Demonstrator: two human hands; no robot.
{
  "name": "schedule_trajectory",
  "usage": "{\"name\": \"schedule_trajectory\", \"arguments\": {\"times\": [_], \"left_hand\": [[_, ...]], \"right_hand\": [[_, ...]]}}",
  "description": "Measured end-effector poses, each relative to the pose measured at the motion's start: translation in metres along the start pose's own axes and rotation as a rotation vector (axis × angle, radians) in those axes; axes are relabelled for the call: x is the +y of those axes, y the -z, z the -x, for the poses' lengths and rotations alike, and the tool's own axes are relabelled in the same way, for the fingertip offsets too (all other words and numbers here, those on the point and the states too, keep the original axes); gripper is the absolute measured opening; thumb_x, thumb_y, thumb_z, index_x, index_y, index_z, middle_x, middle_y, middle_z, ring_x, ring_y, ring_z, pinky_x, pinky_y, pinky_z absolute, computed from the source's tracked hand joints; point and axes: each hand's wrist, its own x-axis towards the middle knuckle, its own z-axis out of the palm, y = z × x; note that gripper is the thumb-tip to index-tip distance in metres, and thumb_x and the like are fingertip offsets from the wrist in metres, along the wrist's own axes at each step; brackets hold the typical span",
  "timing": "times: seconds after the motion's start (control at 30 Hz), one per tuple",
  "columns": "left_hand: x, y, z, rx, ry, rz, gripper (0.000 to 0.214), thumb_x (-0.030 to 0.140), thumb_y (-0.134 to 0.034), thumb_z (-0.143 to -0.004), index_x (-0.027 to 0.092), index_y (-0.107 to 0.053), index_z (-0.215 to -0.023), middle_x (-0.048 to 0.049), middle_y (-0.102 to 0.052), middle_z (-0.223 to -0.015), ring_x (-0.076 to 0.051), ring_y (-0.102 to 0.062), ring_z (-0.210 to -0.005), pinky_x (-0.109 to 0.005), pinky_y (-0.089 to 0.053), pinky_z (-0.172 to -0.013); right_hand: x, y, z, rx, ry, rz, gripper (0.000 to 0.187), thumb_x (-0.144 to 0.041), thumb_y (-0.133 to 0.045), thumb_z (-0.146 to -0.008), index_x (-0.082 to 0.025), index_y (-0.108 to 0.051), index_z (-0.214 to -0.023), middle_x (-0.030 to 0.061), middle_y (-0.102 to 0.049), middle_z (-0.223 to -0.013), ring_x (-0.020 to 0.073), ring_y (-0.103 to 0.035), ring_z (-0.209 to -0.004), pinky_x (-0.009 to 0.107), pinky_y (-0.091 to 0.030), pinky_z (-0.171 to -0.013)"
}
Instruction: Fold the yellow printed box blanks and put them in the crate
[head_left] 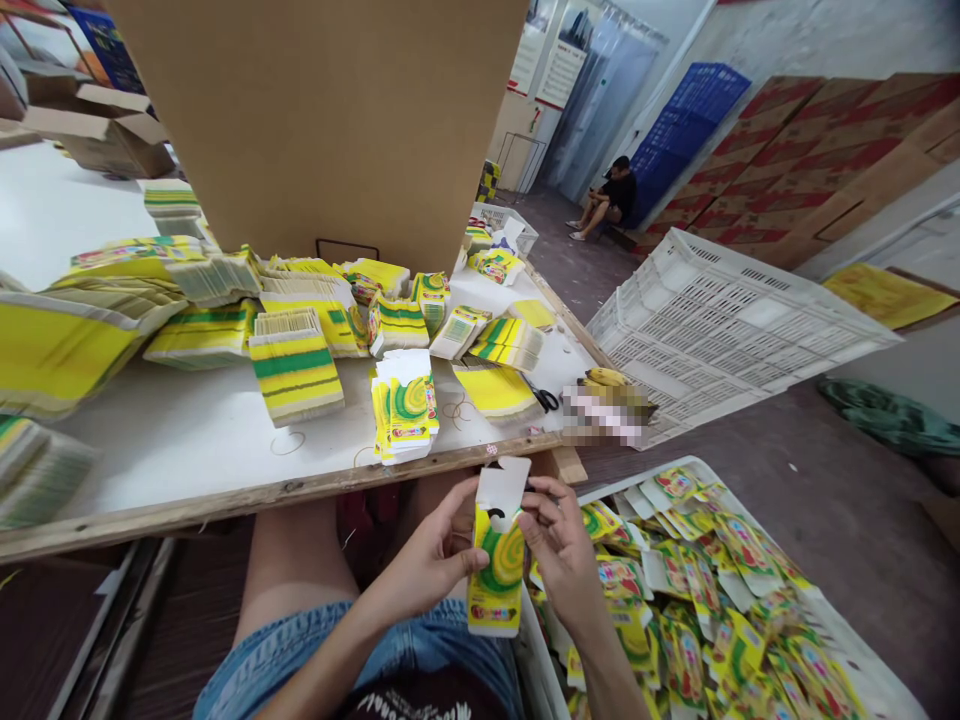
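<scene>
Between my two hands is a small yellow and green carton [496, 560] with a swirl print and a raised white flap at its top. My left hand [439, 550] grips its left edge, thumb on the printed front. On the other side, my right hand [559, 540] pinches the right edge near the flap. The carton is held over my lap, just off the table's front edge. A short pile of similar cartons [405, 405] lies on the table [225, 455] above my hands. Below and right, a white crate [694, 465] holds many such cartons.
Bundles of flat yellow cartons [296, 370] cover much of the table, before a large cardboard sheet [322, 120]. Scissors [546, 398], rubber bands [454, 410] and bananas [606, 378] lie at the right. White stacked crates [720, 330] stand beyond; a person [611, 195] sits farther back.
</scene>
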Motion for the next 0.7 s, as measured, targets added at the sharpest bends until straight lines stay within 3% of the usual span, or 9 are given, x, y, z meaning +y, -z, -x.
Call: {"name": "schedule_trajectory", "arguments": {"times": [0.07, 0.13, 0.2, 0.23, 0.33, 0.4, 0.6, 0.7], "left_hand": [[-0.0023, 0.001, -0.0007, 0.025, -0.016, -0.051, 0.055, 0.026, -0.07, -0.082, 0.021, -0.047, -0.132, -0.0108, -0.069, -0.11, -0.024, -0.067, -0.098, -0.033, -0.053, -0.083], [-0.0044, 0.0024, -0.0015, 0.07, -0.056, -0.136, 0.044, 0.024, -0.068, -0.083, 0.02, -0.054, -0.125, -0.011, -0.069, -0.111, -0.024, -0.066, -0.101, -0.032, -0.052, -0.084], [-0.0055, 0.0036, -0.0021, 0.122, -0.105, -0.241, 0.039, 0.021, -0.065, -0.085, 0.02, -0.058, -0.123, -0.0109, -0.068, -0.115, -0.023, -0.065, -0.103, -0.031, -0.052, -0.085], [-0.0057, 0.004, -0.0023, 0.14, -0.12, -0.29, 0.038, 0.019, -0.064, -0.085, 0.02, -0.059, -0.123, -0.0107, -0.067, -0.118, -0.023, -0.065, -0.104, -0.031, -0.052, -0.086], [-0.0052, 0.0043, -0.0022, 0.157, -0.129, -0.392, 0.04, 0.015, -0.061, -0.085, 0.021, -0.059, -0.124, -0.0103, -0.064, -0.126, -0.023, -0.064, -0.107, -0.031, -0.051, -0.091], [-0.0044, 0.0042, -0.0017, 0.152, -0.122, -0.417, 0.044, 0.013, -0.059, -0.085, 0.021, -0.056, -0.128, -0.0106, -0.063, -0.128, -0.023, -0.063, -0.111, -0.033, -0.05, -0.094], [-0.0036, 0.0031, -0.0003, 0.13, -0.069, -0.395, 0.046, 0.014, -0.057, -0.086, 0.019, -0.05, -0.131, -0.0126, -0.067, -0.121, -0.022, -0.066, -0.105, -0.033, -0.053, -0.089], [-0.0061, 0.0027, -0.0006, 0.127, -0.071, -0.409, 0.049, 0.013, -0.056, -0.086, 0.02, -0.049, -0.134, -0.0125, -0.066, -0.124, -0.023, -0.065, -0.108, -0.035, -0.052, -0.091]], "right_hand": [[-0.0002, 0.0018, -0.0012, 0.03, 0.041, 0.027, 0.033, -0.043, -0.062, -0.089, -0.025, -0.062, -0.117, 0.0069, -0.07, -0.102, 0.0223, -0.065, -0.093, 0.032, -0.05, -0.082], [-0.0012, 0.0051, -0.0032, 0.024, 0.117, 0.109, 0.033, -0.048, -0.056, -0.091, -0.022, -0.072, -0.102, 0.0095, -0.069, -0.102, 0.0247, -0.063, -0.098, 0.034, -0.049, -0.085], [-0.0017, 0.0073, -0.0047, -0.035, 0.124, 0.155, 0.038, -0.05, -0.053, -0.092, -0.02, -0.075, -0.095, 0.0104, -0.069, -0.098, 0.026, -0.063, -0.097, 0.035, -0.049, -0.084], [-0.0014, 0.0074, -0.005, -0.081, 0.084, 0.17, 0.035, -0.048, -0.056, -0.09, -0.02, -0.074, -0.101, 0.0093, -0.07, -0.094, 0.0254, -0.064, -0.092, 0.035, -0.05, -0.08], [0.0016, 0.0036, -0.0043, -0.205, -0.089, 0.199, 0.045, -0.038, -0.068, -0.083, -0.022, -0.06, -0.124, 0.003, -0.071, -0.083, 0.0212, -0.065, -0.077, 0.03, -0.05, -0.069], [0.0035, 0.001, -0.0038, -0.233, -0.141, 0.199, 0.048, -0.032, -0.069, -0.081, -0.022, -0.053, -0.126, 0.001, -0.072, -0.081, 0.0192, -0.064, -0.074, 0.029, -0.049, -0.068], [0.0005, 0.0073, -0.0057, -0.288, -0.155, 0.172, 0.047, -0.038, -0.065, -0.084, -0.02, -0.053, -0.126, -0.0033, -0.061, -0.067, 0.0149, -0.054, -0.062, 0.025, -0.041, -0.058], [0.0005, 0.009, -0.0067, -0.231, -0.105, 0.295, 0.039, -0.037, -0.061, -0.086, -0.02, -0.056, -0.121, -0.006, -0.05, -0.061, 0.013, -0.047, -0.056, 0.024, -0.035, -0.055]]}}
